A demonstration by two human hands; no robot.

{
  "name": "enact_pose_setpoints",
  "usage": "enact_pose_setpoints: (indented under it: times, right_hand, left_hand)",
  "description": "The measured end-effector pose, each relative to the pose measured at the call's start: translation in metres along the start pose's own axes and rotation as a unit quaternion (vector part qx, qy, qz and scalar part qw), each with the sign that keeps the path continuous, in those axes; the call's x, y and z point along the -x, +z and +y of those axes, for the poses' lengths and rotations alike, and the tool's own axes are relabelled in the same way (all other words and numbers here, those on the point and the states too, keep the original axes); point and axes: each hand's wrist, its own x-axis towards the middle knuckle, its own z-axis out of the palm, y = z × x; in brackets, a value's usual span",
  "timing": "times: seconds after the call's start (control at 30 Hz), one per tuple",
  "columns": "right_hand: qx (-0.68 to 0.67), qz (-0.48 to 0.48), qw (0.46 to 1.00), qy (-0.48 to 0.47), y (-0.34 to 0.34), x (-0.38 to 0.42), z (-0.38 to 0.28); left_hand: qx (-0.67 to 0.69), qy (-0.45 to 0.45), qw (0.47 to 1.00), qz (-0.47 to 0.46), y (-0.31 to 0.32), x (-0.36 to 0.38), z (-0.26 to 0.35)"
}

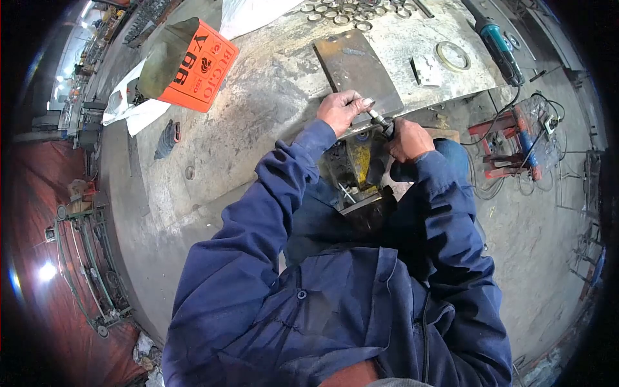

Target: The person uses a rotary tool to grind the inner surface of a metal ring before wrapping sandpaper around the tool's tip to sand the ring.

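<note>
My right hand [411, 140] is wrapped round a dark handheld tool [387, 126] with a pale metal front end, perhaps a small die grinder. My left hand [340, 112] is closed in a pinch at the tool's tip. Whatever small piece lies between its fingers is too hidden to name. Both hands are over the near edge of a flat steel plate [358, 61] lying on the worktable [258, 97]. To the right of the plate lie a small metal block [426, 71] and a larger metal ring [453, 56].
Several small metal rings [342, 19] lie at the table's far side. A teal angle grinder [498, 48] rests at the right, its cord hanging towards a red metal stand [516, 145]. An orange cut-open can [203, 68] stands left, with a dark glove [167, 140] nearby.
</note>
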Motion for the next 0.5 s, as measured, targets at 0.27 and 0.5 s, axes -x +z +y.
enact_pose_setpoints:
  times: [0.27,0.5]
  right_hand:
    - [0.029,-0.047,0.998,0.008,0.006,-0.001,-0.007]
    - [0.025,0.0,0.999,-0.042,0.004,0.007,-0.014]
  left_hand:
    - [0.059,0.047,0.996,0.037,-0.001,0.016,-0.012]
    - [0.087,0.072,0.99,0.088,0.002,0.026,-0.02]
